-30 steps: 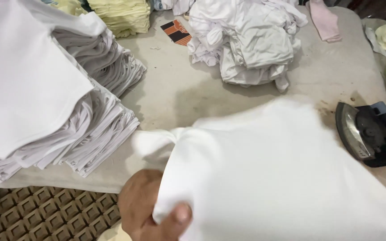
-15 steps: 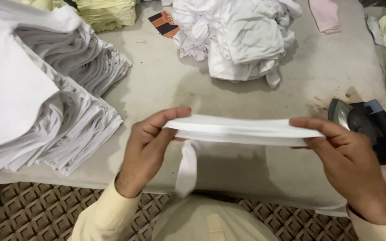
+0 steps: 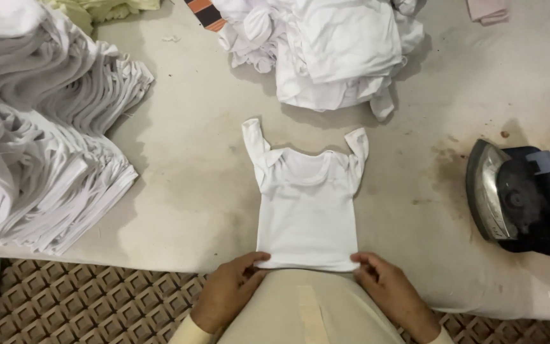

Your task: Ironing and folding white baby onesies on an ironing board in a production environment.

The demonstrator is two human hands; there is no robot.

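Note:
A small white long-sleeved baby shirt [image 3: 307,204] lies flat on the padded ironing table [image 3: 198,159], neck away from me, sleeves bent upward. My left hand [image 3: 230,290] pinches the shirt's lower left corner at the table's near edge. The lower right corner is pinched by my right hand [image 3: 386,286]. Both hands keep the hem taut against the table.
A tall stack of folded white garments [image 3: 39,127] fills the left side. A heap of crumpled white clothes [image 3: 326,51] lies at the back. A black iron [image 3: 523,197] stands on its side at the right. A brown lattice mat [image 3: 97,302] covers the floor below.
The shirt was held up in the air, stretched between both hands. Now it is spread flat on the table with the hands at its hem.

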